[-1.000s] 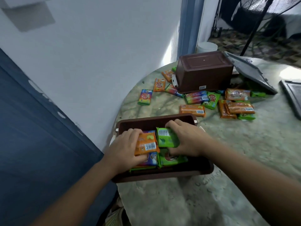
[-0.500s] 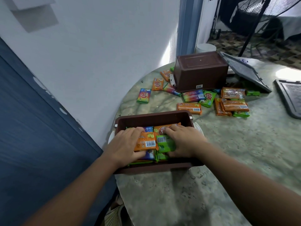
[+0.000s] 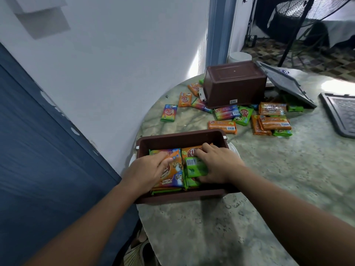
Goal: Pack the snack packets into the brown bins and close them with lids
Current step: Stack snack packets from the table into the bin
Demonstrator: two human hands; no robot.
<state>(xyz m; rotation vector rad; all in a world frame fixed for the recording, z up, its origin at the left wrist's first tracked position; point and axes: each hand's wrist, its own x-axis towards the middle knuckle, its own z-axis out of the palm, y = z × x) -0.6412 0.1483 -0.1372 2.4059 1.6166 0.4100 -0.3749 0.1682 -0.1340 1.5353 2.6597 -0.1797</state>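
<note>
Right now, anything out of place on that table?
Yes. The second brown bin sits upside down on loose snack packets, and a grey lid leans tilted against it rather than lying flat. Neither is ready for packing or closing.

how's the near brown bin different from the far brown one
The near bin sits upright and open with snack packets inside; the far bin is turned upside down, base up. The left hand and right hand both rest on packets in the near bin; no hand touches the far bin. Both are the same brown plastic, on the table.
</note>
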